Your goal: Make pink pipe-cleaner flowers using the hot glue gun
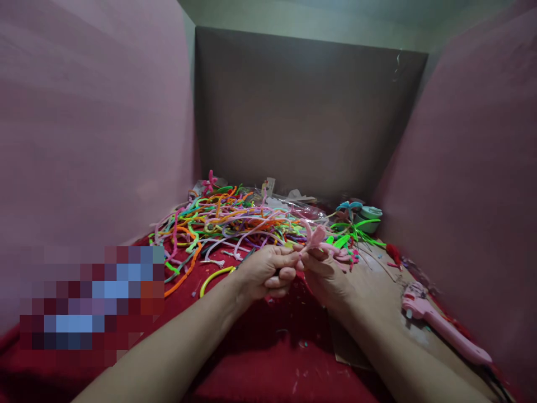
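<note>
A pink pipe-cleaner flower [314, 236] stands up between my two hands, its fuzzy looped petals pointing upward. My left hand [268, 270] is closed, with thumb and forefinger pinching the flower's base from the left. From the other side my right hand [331, 277] grips the same base, its fingers curled under the petals. The exact spot where the fingertips meet is partly hidden. Just left of my left hand lie scissors with a yellow handle [215, 275], partly covered by the wrist. More pink pipe-cleaner pieces [342, 254] lie behind my right hand.
A tangled heap of coloured pipe cleaners [226, 218] spreads across the back. Green pieces [356, 228], a blue flower [349, 206] and a mint-coloured container [370, 215] sit at back right. A pink glue gun [447, 327] rests on cardboard [377, 274]. Pink walls flank the red cloth [268, 352].
</note>
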`<state>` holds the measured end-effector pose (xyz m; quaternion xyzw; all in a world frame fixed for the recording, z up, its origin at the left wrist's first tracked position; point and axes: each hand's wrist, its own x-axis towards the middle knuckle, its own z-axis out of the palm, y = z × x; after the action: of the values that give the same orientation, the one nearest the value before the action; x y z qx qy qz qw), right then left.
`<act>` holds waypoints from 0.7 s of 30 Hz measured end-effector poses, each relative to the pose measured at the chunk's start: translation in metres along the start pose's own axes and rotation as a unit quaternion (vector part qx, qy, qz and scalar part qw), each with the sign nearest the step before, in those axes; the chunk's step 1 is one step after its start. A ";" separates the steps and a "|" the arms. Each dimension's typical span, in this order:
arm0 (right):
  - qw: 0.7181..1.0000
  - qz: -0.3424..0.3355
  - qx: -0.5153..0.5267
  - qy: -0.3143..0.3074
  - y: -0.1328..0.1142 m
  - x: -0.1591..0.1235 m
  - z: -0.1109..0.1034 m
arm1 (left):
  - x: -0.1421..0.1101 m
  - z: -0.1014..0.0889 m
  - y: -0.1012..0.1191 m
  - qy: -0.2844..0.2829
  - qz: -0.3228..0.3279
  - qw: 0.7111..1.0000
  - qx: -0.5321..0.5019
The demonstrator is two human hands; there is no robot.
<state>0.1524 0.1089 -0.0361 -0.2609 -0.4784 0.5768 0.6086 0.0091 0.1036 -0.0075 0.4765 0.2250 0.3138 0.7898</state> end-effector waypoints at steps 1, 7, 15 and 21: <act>1.000 0.000 -0.002 -0.005 -0.001 0.000 0.002 | 0.000 0.000 0.000 -0.001 0.004 1.000 0.003; 1.000 -0.012 -0.021 -0.002 -0.006 0.002 0.004 | 0.002 0.007 0.001 0.077 0.052 0.983 0.158; 0.995 -0.065 -0.062 0.036 -0.011 -0.001 0.007 | 0.002 0.012 -0.008 0.224 0.257 0.820 0.459; 0.994 -0.062 -0.084 -0.029 -0.022 -0.007 0.015 | 0.001 0.008 -0.004 0.158 0.190 0.931 0.270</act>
<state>0.1500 0.0944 -0.0124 -0.2641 -0.5582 0.5027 0.6050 0.0162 0.0975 -0.0078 0.6500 0.3279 0.4566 0.5114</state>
